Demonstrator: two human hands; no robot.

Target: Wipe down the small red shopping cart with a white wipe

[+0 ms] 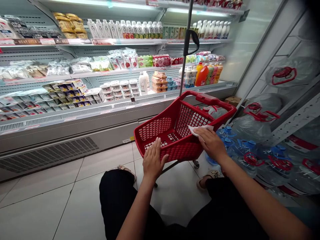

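A small red shopping cart (pixel 186 150) with a meshed plastic basket stands on the floor between my feet and the dairy cooler. My left hand (pixel 153 160) rests against the near side of the basket, its fingers stretched out and holding nothing. At the rim on the right, my right hand (pixel 211 141) presses a white cloth or tissue (pixel 196 129) onto the red plastic. Part of the cloth is hidden under the fingers. A dark pole with a black hook-shaped grip (pixel 191 42) rises behind the cart's handle (pixel 210 100).
An open refrigerated display case (pixel 120 128) with bottles, tubs and packs runs along the left and back. On the right, large water bottles with blue and red handles (pixel 255 160) are stacked close to the cart. Pale tiles (pixel 40 196) cover the floor.
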